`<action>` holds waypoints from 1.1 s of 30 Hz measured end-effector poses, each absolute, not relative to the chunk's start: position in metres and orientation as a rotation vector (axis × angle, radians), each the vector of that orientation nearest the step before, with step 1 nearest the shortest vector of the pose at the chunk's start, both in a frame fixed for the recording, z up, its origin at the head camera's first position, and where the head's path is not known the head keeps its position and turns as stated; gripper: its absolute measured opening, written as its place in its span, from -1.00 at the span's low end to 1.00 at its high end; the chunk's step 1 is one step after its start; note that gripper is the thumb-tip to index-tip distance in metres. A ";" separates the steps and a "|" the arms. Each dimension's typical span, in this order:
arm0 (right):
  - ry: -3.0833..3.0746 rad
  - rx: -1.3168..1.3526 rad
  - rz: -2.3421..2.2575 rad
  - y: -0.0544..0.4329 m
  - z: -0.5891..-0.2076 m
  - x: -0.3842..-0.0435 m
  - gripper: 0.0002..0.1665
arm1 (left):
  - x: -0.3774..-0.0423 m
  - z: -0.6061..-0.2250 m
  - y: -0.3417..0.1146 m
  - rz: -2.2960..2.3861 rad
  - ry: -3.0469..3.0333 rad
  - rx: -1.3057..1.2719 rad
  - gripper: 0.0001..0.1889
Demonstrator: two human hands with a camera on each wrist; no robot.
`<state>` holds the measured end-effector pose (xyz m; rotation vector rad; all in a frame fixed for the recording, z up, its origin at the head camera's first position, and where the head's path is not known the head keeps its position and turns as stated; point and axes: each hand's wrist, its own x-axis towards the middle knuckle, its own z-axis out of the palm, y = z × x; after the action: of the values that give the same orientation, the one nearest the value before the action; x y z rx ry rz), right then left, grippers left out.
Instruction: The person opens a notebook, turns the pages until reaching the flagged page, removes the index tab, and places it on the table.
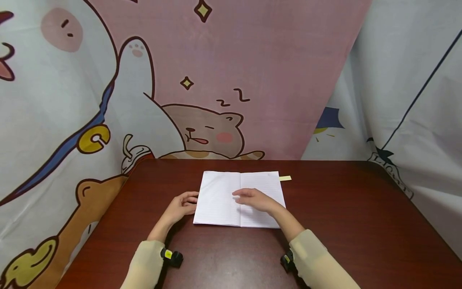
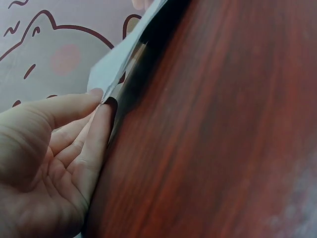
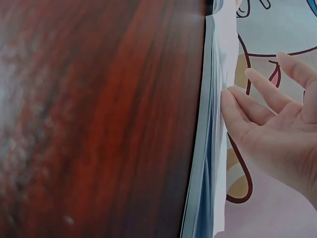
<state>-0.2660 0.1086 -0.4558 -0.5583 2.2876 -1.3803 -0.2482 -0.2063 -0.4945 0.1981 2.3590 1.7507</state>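
Note:
An open notebook with white, faintly lined pages lies flat on the table in the head view. At its left edge, my left hand pinches the pages; the left wrist view has the thumb on top of the paper and a finger beneath it. My right hand is over the right page near the centre fold, fingers loosely bent and holding nothing. In the right wrist view its thumb and index fingertip are at the page surface, while other fingers spread away. Whether they press the paper I cannot tell.
A pale yellow tab sticks out from the notebook's upper right edge. The dark reddish-brown table extends around it. Behind stands a pink cloth printed with cartoon animals, with a white cloth at the right.

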 end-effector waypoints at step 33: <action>2.287 -0.571 -1.419 0.110 -0.459 -0.266 -0.52 | -0.246 -0.486 -0.198 1.662 2.469 0.228 -0.48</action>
<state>-0.2659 0.1104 -0.4595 -0.5713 2.2871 -1.4192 -0.2458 -0.1982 -0.4860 0.2284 2.4689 1.6616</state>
